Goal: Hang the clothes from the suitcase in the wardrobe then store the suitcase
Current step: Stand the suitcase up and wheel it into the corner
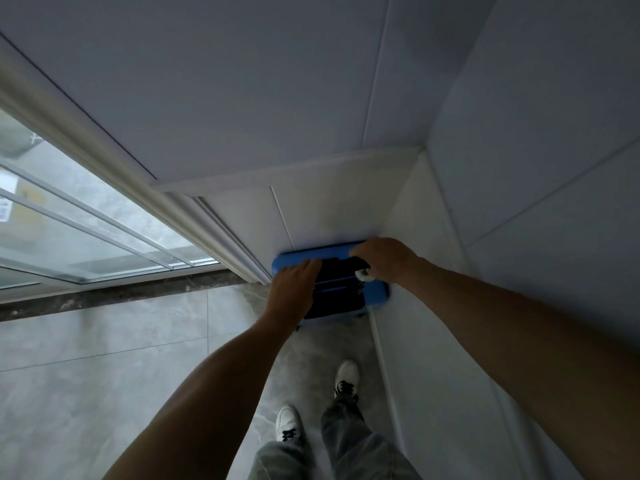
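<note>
Now I see the blue suitcase (281, 264) standing upright on the floor (104, 375), pushed into the corner between the white back panel (329, 209) and the white side panel (433, 341). Both hands are on its top face.

The left hand (294, 289) lies flat on the near left part of the top. Its fingers are straight and together, and they reach onto the black handle panel (336, 296). It presses or rests there and closes on nothing.

The right hand (384, 258) is at the far right part of the top. Its knuckles are raised and its fingers curl down over the black panel at the far edge, so it grips the suitcase there. A small white tag (363, 273) shows just beside the base of this hand.

For the edges: the far side of the suitcase is touching or almost touching the back panel, and its right side is very near the side panel. On the left, the pale door frame (138, 178) ends just beside the blue corner. Behind this frame runs a sliding glass door (86, 230) with a dark stone sill (121, 296) below it. Open room is only toward me, over the grey tiles, where the left shoe (288, 422) and the right shoe (347, 377) stand well apart from the suitcase.
</note>
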The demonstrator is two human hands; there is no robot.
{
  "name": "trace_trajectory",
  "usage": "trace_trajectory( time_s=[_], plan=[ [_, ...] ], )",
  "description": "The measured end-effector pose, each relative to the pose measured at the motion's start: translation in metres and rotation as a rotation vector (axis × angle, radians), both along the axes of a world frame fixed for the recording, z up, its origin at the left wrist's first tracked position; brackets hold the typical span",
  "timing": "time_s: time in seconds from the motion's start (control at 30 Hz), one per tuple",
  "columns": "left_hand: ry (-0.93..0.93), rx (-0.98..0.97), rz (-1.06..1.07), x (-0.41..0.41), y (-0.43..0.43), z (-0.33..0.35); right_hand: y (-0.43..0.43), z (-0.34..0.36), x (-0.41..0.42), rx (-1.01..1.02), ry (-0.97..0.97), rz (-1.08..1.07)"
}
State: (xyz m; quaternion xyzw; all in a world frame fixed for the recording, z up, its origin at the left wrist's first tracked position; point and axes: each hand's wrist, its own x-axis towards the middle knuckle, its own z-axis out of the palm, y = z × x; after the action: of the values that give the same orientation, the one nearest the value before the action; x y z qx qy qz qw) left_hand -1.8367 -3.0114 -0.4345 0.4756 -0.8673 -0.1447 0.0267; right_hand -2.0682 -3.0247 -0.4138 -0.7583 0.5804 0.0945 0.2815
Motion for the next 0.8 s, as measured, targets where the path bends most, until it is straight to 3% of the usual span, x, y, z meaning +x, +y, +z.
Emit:
trace_trajectory(
  time_s=[0.1, 0.23, 0.3, 0.4, 0.5, 0.6, 0.7, 0.8],
  plan=[
    [0.043, 0.002, 0.019, 0.002, 0.006, -0.002, -0.002, 0.000, 0.000, -0.006, 0.006, 0.053],
    [0.032, -0.003, 0.011, 0.001, -0.002, -0.002, 0.002, -0.009, 0.000, -0.104, -0.011, -0.048],
    [0.035, 0.007, -0.011, 0.003, -0.005, -0.003, 0.014, -0.020, 0.000, -0.157, -0.101, -0.203],
    [0.056, 0.037, -0.045, 0.007, -0.008, -0.004, 0.039, -0.029, 0.014, -0.218, -0.257, -0.631],
    [0.039, 0.106, -0.057, 0.008, -0.013, -0.006, 0.055, -0.029, 0.035, -0.214, -0.466, -1.181],
    [0.059, 0.173, -0.097, 0.010, -0.017, -0.003, 0.060, -0.026, 0.060, 0.111, -0.818, -1.598],
    [0.073, 0.220, -0.147, 0.012, -0.021, 0.001, 0.062, -0.017, 0.083, 0.234, -1.236, -1.761],
    [0.070, 0.240, -0.199, 0.018, -0.025, 0.006, 0.060, -0.008, 0.098, 0.165, -1.399, -1.759]
  ],
)
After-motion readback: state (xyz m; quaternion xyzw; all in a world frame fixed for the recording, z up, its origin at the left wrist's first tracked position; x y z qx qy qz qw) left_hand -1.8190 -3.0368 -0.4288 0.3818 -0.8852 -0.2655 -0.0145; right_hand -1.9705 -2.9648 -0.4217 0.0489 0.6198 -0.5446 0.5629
